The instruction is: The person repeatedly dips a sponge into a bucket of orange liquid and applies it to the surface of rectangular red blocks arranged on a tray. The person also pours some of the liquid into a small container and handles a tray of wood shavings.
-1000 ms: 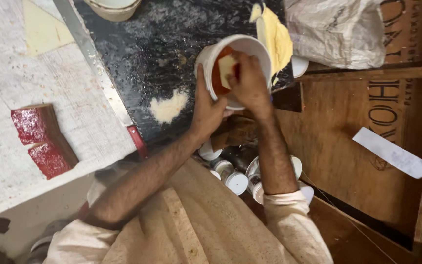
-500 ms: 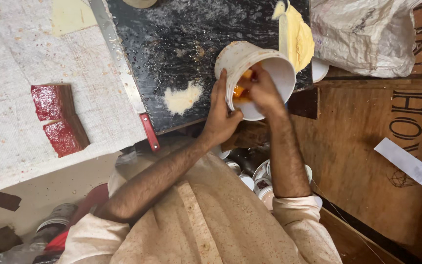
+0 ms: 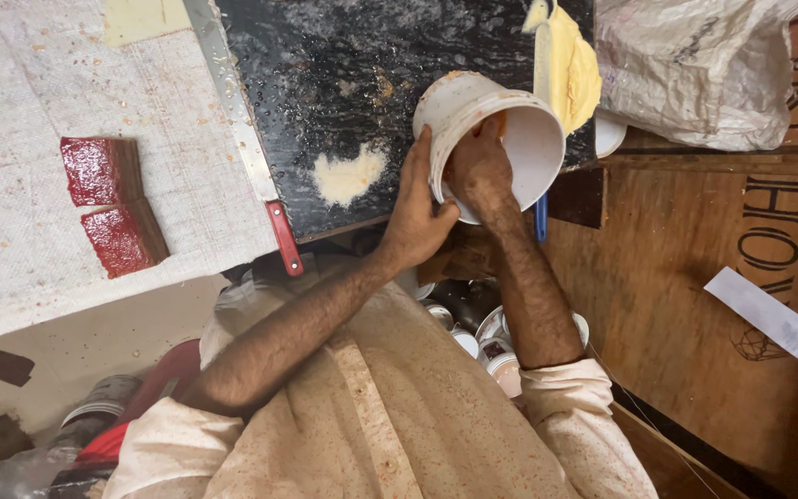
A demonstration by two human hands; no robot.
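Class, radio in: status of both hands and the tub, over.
Left hand grips white tub, tilted over black slab. Right hand inside tub. Nothing blocking.

Both bare forearms reach forward, sleeves pushed up to the elbows. The left hand point(image 3: 415, 217) is curled, its fingers point(image 3: 422, 162) extended upward in a grip. The right hand point(image 3: 478, 166) is bent at the wrist, fingers hidden.

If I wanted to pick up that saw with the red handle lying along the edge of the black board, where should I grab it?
Take the saw by its red handle, the end nearest the person, coming from above at the board's near edge. The handle sticks out past the board's edge, so fingers could probably wrap under it, while the long blade lies flat on the surface and offers only thin edges.
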